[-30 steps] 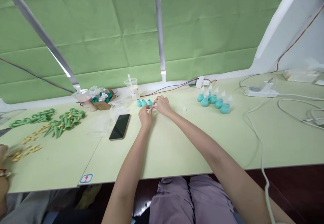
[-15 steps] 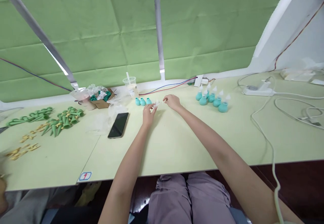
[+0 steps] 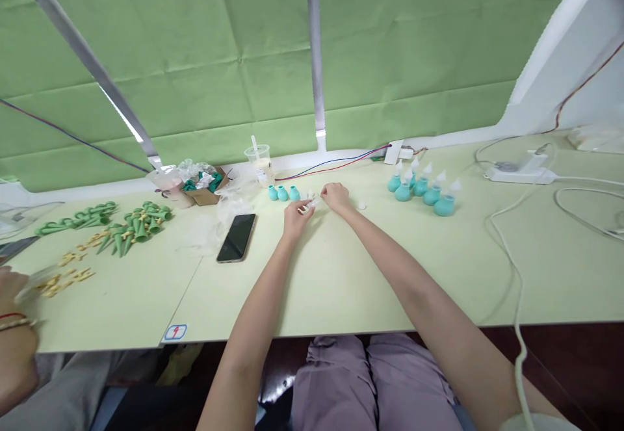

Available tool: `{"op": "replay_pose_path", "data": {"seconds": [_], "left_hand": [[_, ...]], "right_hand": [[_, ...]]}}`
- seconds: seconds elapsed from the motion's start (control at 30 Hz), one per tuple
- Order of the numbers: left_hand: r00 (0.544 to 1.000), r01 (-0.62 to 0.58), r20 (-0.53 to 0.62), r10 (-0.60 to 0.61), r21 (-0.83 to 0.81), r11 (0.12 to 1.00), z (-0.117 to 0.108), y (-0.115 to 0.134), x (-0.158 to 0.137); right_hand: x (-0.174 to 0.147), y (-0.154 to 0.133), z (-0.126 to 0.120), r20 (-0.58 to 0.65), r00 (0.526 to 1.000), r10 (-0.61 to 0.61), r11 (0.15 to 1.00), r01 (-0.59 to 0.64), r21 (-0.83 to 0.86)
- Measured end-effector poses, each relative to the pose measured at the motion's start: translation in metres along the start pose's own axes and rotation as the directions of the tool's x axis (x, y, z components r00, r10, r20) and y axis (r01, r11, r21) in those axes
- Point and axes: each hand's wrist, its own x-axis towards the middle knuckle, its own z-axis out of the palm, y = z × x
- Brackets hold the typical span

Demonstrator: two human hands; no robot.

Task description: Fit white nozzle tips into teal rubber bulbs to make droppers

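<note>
Three teal bulbs without tips (image 3: 282,192) stand in a row. Six teal bulbs with white tips (image 3: 422,184) cluster apart to the right. One black phone (image 3: 236,238), one plastic drink cup (image 3: 259,160), one cardboard box (image 3: 205,192) and one loose white cap (image 3: 361,206) lie on the table. The green cones (image 3: 139,224) are too many and too tangled to count.

Teal bulbs (image 3: 282,192), black phone (image 3: 236,238), pale green table (image 3: 341,275).
</note>
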Motion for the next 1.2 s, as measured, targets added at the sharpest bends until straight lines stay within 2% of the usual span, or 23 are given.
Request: {"op": "replay_pose_path", "data": {"seconds": [0.1,0.17,0.23,0.3,0.43,0.63,0.83,1.0,1.2], "left_hand": [[0.998,-0.002,0.057,0.004,-0.032,0.999,0.001,0.002,-0.001],[0.995,-0.006,0.100,0.010,-0.045,0.999,0.004,0.005,-0.003],[0.991,-0.024,0.129,0.031,-0.056,0.998,0.007,0.009,-0.005],[0.986,-0.047,0.158,0.057,-0.064,0.997,0.011,0.014,-0.008],[0.970,-0.080,0.225,0.088,-0.042,0.996,0.017,0.023,-0.014],[0.963,-0.082,0.253,0.093,-0.053,0.995,0.017,0.024,-0.017],[0.948,0.014,0.312,0.054,-0.213,0.977,0.019,0.025,-0.017],[0.945,-0.017,0.309,0.107,-0.279,0.960,0.017,0.029,-0.018],[0.945,0.018,0.311,0.096,-0.345,0.939,0.013,0.036,-0.019]], "right_hand": [[-0.014,0.005,-0.016,-0.105,0.993,-0.048,0.976,0.069,0.208],[-0.031,0.009,-0.028,-0.159,0.976,-0.149,0.932,0.193,0.307],[-0.052,0.014,-0.037,-0.216,0.944,-0.249,0.896,0.309,0.319],[-0.072,0.020,-0.041,-0.234,0.925,-0.298,0.885,0.360,0.295],[-0.097,0.032,-0.041,-0.266,0.921,-0.284,0.889,0.357,0.288],[-0.100,0.040,-0.039,-0.221,0.919,-0.325,0.904,0.371,0.212],[-0.100,0.042,-0.040,-0.206,0.922,-0.329,0.897,0.373,0.237],[-0.101,0.044,-0.045,-0.239,0.903,-0.356,0.893,0.405,0.198],[-0.101,0.046,-0.049,-0.210,0.884,-0.418,0.888,0.447,0.113]]}}
